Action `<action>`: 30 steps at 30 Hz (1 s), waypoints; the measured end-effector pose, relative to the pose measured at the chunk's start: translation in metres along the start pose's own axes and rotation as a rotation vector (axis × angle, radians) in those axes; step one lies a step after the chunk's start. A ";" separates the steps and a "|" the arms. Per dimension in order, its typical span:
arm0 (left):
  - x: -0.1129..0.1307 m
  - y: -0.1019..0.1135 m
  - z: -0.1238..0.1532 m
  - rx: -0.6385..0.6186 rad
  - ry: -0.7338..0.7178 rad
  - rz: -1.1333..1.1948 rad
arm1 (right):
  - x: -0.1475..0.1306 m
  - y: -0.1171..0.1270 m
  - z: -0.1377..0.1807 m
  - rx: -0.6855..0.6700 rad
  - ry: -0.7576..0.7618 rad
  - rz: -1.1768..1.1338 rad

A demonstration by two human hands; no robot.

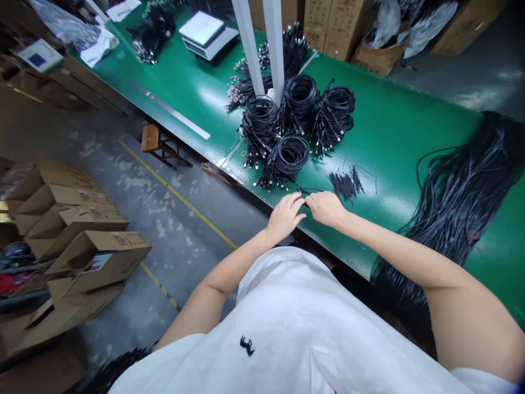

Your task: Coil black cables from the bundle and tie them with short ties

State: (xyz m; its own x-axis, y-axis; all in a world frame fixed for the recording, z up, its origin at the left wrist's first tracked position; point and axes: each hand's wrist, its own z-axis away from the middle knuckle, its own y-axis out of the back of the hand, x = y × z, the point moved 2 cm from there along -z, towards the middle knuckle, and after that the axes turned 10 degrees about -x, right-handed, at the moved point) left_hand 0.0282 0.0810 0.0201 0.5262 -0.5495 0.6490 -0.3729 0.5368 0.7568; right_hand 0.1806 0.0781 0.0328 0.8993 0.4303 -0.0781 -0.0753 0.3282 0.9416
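My left hand (285,214) and my right hand (326,208) meet at the near edge of the green table (394,131), fingers pinched together on a thin black twist tie or cable end (305,191) between them. Just beyond my fingers lies a coiled black cable bundle (287,156), with three more coiled bundles (299,101) behind it. A small heap of black twist ties (346,183) lies to the right of my right hand.
A large mass of loose black cables (459,202) hangs over the table's right side. White posts (266,49), a white scale (207,34) and more cable piles (151,30) stand farther back. Open cardboard boxes (77,241) sit on the floor at left.
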 end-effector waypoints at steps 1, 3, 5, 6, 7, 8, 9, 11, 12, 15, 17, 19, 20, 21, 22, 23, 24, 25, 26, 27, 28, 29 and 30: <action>-0.001 0.007 -0.002 -0.018 0.020 -0.056 | -0.003 -0.002 0.003 0.006 0.086 0.017; -0.006 0.010 -0.009 -0.165 0.110 -0.115 | -0.010 -0.006 0.008 0.034 0.222 0.051; -0.013 0.001 -0.014 -0.261 0.258 -0.108 | -0.016 -0.011 0.009 0.067 0.226 0.049; -0.016 -0.007 -0.015 -0.248 0.320 -0.076 | -0.019 -0.015 0.008 0.077 0.190 0.028; -0.018 -0.016 -0.015 -0.204 0.359 -0.016 | -0.022 -0.018 0.008 0.084 0.135 -0.005; -0.019 -0.025 -0.014 -0.146 0.376 0.075 | -0.025 -0.023 0.007 0.088 0.066 -0.047; -0.020 -0.035 -0.012 -0.093 0.376 0.199 | -0.029 -0.027 0.007 0.093 -0.014 -0.098; -0.022 -0.051 -0.007 -0.007 0.364 0.506 | -0.036 -0.034 0.010 0.114 -0.195 -0.230; -0.022 -0.057 -0.004 0.017 0.358 0.663 | -0.039 -0.037 0.013 0.130 -0.282 -0.310; -0.019 -0.066 0.005 0.045 0.336 1.010 | -0.043 -0.042 0.025 0.190 -0.432 -0.546; -0.014 -0.068 0.009 0.079 0.294 1.125 | -0.043 -0.043 0.032 0.227 -0.421 -0.634; -0.007 -0.069 0.011 0.164 0.241 1.191 | -0.041 -0.043 0.036 0.252 -0.387 -0.668; -0.002 -0.069 0.011 0.204 0.231 1.216 | -0.040 -0.042 0.038 0.260 -0.374 -0.684; 0.001 -0.069 0.011 0.237 0.246 1.238 | -0.039 -0.041 0.039 0.268 -0.363 -0.706; 0.005 -0.069 0.010 0.269 0.287 1.262 | -0.037 -0.039 0.041 0.273 -0.346 -0.738; 0.007 -0.068 0.009 0.299 0.344 1.291 | -0.035 -0.038 0.044 0.274 -0.310 -0.784; 0.009 -0.066 0.007 0.328 0.404 1.328 | -0.032 -0.037 0.048 0.281 -0.266 -0.844; 0.010 -0.063 0.006 0.355 0.456 1.374 | -0.027 -0.037 0.052 0.309 -0.230 -0.913; 0.010 -0.058 0.004 0.379 0.490 1.426 | -0.020 -0.037 0.057 0.368 -0.221 -0.978; 0.009 -0.053 0.003 0.398 0.504 1.481 | -0.010 -0.039 0.062 0.454 -0.243 -1.031; 0.009 -0.047 0.002 0.403 0.500 1.535 | 0.002 -0.042 0.066 0.550 -0.291 -1.071; 0.008 -0.041 0.002 0.401 0.488 1.583 | 0.014 -0.047 0.069 0.635 -0.347 -1.105; 0.008 -0.036 0.001 0.397 0.477 1.623 | 0.025 -0.054 0.069 0.683 -0.384 -1.147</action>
State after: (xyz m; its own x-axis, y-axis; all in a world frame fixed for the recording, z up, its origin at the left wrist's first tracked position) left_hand 0.0447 0.0568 -0.0023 -0.4094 0.6053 0.6826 -0.8178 0.0882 -0.5687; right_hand 0.2366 0.0132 0.0025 0.3841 -0.0888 -0.9190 0.9008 -0.1822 0.3941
